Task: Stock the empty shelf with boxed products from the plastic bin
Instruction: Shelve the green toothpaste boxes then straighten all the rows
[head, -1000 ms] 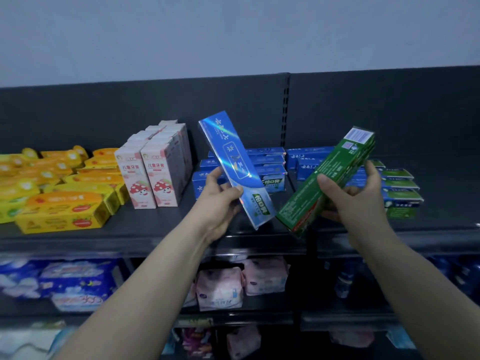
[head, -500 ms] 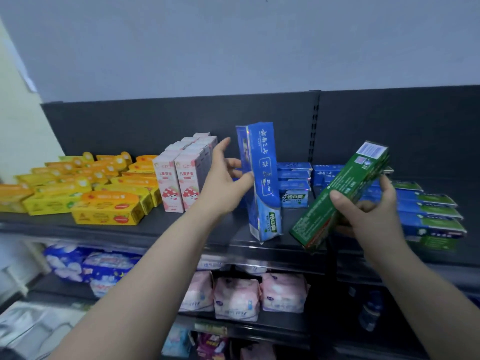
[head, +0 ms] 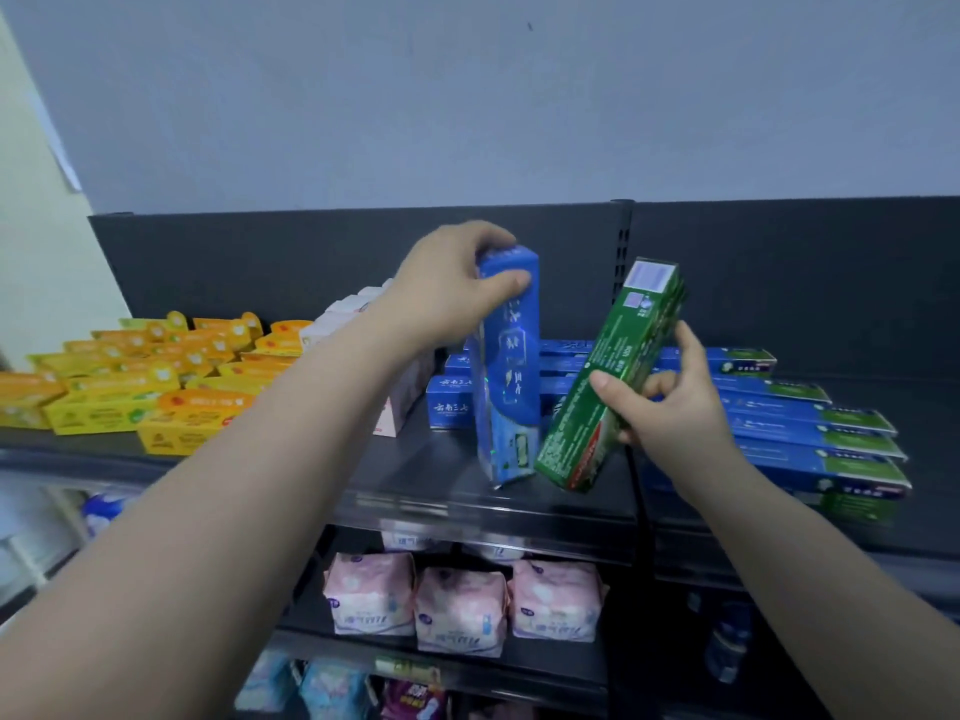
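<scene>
Gripping the top end of a tall blue box (head: 511, 366), the left hand (head: 449, 291) has its fingers (head: 485, 236) curled over the box's upper edge, with the thumb pressed on the front face. This box stands upright, its lower end down on the front part of the dark shelf (head: 415, 475). Just to its right, the right hand (head: 670, 413) holds a green box (head: 618, 366) by its middle. Its thumb lies across the near face and the other fingers (head: 688, 337) wrap round the far edge. The green box is tilted, barcode end up and leaning right, and its lower end hangs close beside the blue box's base.

Behind both, flat blue boxes (head: 451, 407) lie stacked, and more blue-and-green boxes (head: 810, 433) are stacked along the right. Left of the arm sit pink-and-white cartons (head: 397, 407), partly hidden, and rows of yellow boxes (head: 104, 402). On the shelf below lie pink soft packs (head: 462, 610).
</scene>
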